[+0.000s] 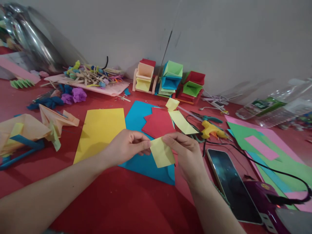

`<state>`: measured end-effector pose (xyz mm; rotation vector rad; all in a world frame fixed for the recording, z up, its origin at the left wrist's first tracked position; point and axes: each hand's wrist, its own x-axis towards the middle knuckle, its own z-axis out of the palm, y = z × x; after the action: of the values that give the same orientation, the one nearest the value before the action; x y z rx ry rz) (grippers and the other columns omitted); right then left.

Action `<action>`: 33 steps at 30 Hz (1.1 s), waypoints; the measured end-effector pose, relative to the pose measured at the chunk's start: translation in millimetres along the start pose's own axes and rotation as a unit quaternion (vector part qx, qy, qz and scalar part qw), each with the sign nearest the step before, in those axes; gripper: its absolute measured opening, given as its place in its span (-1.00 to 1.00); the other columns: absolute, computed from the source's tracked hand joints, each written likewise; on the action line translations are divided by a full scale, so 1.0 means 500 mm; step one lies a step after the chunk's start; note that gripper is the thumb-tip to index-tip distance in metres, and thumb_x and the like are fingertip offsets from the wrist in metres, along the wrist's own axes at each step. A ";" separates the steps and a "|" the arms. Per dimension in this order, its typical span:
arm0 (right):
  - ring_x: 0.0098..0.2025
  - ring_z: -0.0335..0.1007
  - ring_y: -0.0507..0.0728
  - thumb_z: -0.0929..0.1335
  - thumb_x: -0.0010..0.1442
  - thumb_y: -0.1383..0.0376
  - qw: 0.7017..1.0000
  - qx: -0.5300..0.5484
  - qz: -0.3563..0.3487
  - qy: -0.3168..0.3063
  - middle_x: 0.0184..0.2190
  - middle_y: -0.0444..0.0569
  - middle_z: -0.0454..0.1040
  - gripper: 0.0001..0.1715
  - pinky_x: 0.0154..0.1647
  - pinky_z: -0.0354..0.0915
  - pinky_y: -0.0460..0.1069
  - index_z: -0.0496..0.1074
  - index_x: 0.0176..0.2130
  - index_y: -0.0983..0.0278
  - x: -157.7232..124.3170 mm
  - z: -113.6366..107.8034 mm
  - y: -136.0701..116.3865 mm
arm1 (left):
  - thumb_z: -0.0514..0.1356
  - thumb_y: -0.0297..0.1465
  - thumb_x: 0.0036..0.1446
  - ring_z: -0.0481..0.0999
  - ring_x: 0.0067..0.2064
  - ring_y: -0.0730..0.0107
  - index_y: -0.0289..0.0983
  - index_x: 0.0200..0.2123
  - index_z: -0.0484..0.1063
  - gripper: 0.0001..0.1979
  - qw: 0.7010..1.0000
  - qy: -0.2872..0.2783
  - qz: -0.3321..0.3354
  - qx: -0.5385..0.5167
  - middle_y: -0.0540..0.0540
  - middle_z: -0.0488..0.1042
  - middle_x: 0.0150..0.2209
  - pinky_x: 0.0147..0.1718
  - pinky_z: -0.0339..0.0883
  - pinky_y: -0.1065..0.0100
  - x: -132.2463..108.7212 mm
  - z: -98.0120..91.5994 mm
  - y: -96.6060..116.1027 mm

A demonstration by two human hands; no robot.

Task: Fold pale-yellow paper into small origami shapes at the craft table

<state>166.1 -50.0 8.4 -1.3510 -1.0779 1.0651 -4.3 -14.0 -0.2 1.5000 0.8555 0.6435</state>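
Observation:
Both of my hands hold a small folded pale-yellow paper piece [162, 153] above the red table [126, 201]. My left hand [128, 146] pinches its left corner with thumb and fingers closed. My right hand [186, 152] pinches its upper right edge. Under the hands lie a blue sheet [146, 164], a red paper piece [158, 125] and a larger yellow sheet [99, 130]. Two more pale-yellow scraps [181, 121] lie just beyond the red piece.
A phone [231, 183] and a purple device [264, 198] with a black cable lie at the right. A yellow glue gun [212, 129], scissors, green and pink sheets [265, 148], folded paper boxes [170, 79], craft sticks [90, 76], plastic bottles [270, 105] and peach paper shapes [29, 128] surround the work area.

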 end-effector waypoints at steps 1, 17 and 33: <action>-0.54 0.24 0.00 0.42 -0.08 0.25 1.000 0.007 0.000 0.007 -0.62 -0.14 0.40 -0.85 -0.53 0.18 -0.10 0.46 -0.57 0.29 -0.001 0.001 -0.001 | 0.14 -0.27 0.08 0.55 -0.39 0.39 -0.28 -0.42 0.47 -0.80 1.000 0.006 -0.004 0.003 -0.07 0.56 -0.47 -0.41 0.40 0.41 -0.001 -0.001 0.002; -0.49 0.28 0.01 0.38 0.01 0.15 0.992 -0.100 -0.008 -0.074 -0.54 -0.12 0.45 -0.77 -0.48 0.21 -0.10 0.49 -0.45 0.29 0.002 0.009 0.009 | 0.17 -0.22 0.04 0.46 -0.46 0.48 -0.27 -0.46 0.45 -0.77 0.997 0.043 -0.024 -0.053 0.01 0.48 -0.50 -0.40 0.40 0.42 0.011 -0.003 -0.010; -0.52 0.25 -0.01 0.44 -0.07 0.18 0.984 -0.060 0.053 -0.158 -0.54 -0.13 0.41 -0.70 -0.54 0.15 -0.12 0.44 -0.34 0.31 -0.002 0.015 0.022 | 0.20 -0.22 0.02 0.39 -0.50 0.52 -0.29 -0.47 0.46 -0.77 0.984 0.139 0.024 -0.108 0.04 0.44 -0.54 -0.49 0.26 0.48 0.018 -0.016 -0.009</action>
<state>158.9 -49.9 -2.7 -1.3752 -1.3319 1.3431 -6.1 -2.2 -4.8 1.2546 0.9302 0.9678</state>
